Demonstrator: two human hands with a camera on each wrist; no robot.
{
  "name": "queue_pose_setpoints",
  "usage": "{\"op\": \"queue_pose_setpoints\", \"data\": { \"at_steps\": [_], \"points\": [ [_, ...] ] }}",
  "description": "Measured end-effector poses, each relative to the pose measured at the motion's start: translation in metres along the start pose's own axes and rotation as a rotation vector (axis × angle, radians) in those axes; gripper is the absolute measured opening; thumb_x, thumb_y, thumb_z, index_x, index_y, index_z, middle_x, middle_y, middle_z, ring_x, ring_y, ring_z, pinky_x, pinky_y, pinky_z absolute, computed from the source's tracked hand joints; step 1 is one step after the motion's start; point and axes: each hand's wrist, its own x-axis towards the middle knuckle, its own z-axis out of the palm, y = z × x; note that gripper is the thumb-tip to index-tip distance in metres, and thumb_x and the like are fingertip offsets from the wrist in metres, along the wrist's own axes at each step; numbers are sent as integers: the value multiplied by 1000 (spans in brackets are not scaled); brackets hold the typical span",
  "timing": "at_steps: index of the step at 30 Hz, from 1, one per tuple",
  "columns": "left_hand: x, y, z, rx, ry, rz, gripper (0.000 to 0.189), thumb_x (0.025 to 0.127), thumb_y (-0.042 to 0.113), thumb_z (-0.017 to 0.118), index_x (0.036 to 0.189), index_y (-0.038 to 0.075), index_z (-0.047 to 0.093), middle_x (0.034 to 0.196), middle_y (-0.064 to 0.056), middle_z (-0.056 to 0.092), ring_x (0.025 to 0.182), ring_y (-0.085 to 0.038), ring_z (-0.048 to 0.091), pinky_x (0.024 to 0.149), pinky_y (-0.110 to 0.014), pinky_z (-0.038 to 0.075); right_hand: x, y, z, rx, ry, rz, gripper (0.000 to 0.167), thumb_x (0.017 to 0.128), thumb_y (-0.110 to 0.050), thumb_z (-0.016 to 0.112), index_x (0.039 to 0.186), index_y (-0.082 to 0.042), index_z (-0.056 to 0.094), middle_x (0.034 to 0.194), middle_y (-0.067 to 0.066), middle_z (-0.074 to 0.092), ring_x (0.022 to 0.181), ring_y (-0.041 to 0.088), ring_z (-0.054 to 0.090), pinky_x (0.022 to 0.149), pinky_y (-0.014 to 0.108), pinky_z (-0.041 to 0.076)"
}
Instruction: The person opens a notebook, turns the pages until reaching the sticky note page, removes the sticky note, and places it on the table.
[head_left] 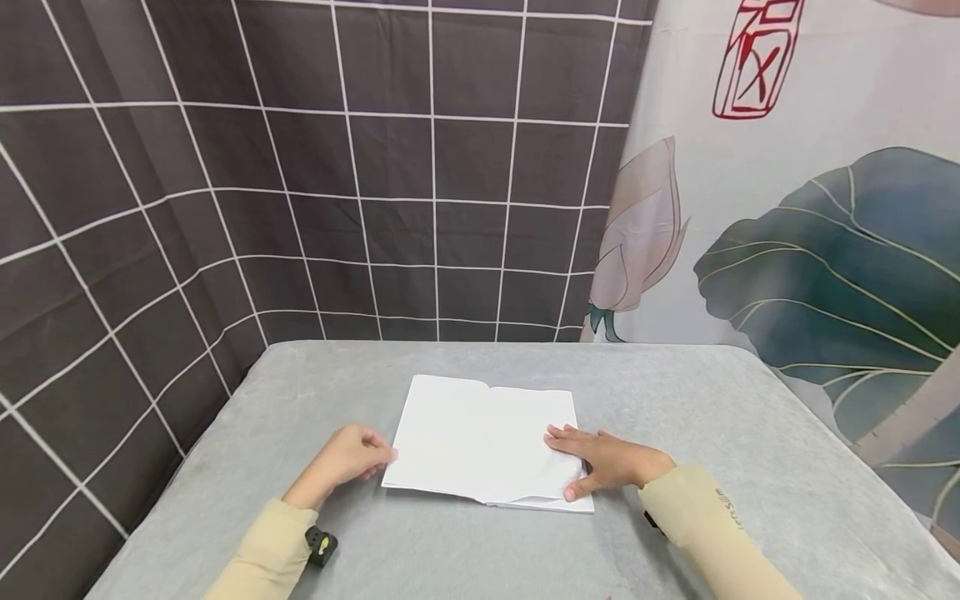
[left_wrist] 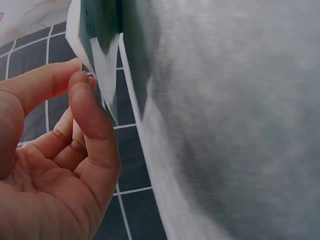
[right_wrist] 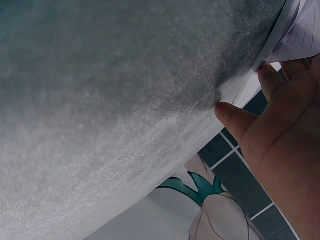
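Note:
An open notebook (head_left: 465,437) with white pages lies on the grey-covered table. At its left edge, my left hand (head_left: 341,462) pinches the margin between thumb and index finger. The left wrist view shows those fingertips at the edge of the notebook (left_wrist: 75,32), whose green cover side is partly visible. My right hand (head_left: 611,461) rests with spread fingers on the right-hand page, near its outer edge. Seen from the right wrist, faint ruled lines mark a raised page (right_wrist: 302,37) beside the right hand (right_wrist: 285,145). The lower right page corner lifts slightly off the sheets beneath.
The table (head_left: 315,367) has a pale grey cloth cover. Behind and to the left hangs a dark curtain (head_left: 390,233) with a white grid. A light curtain with a lotus print (head_left: 840,250) hangs at the right. A black device (head_left: 322,546) is on the left wrist.

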Motion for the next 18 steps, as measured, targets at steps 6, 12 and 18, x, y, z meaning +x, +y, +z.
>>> {"op": "queue_pose_setpoints", "data": {
  "at_steps": [6,12,18],
  "points": [
    [2,16,0,89,83,110,9,78,13,69,74,5,65,62,1,57,58,-12,50,56,-26,42,0,1,0,-3,-4,6,93,74,-48,72,149,-9,33,158,11,25,145,37,20,111,66,12],
    [-2,42,6,252,134,196,5,79,13,68,75,10,68,67,2,59,62,-11,49,59,-27,42,0,1,-1,7,-7,9,94,74,-48,72,149,-8,33,158,12,24,145,38,19,111,67,11],
    [-11,63,18,490,234,276,8,79,17,72,73,14,68,65,4,60,58,-11,49,52,-28,39,-1,0,-2,6,-8,13,93,75,-47,72,149,-9,32,159,9,24,146,36,19,112,65,11]
  ]
}}
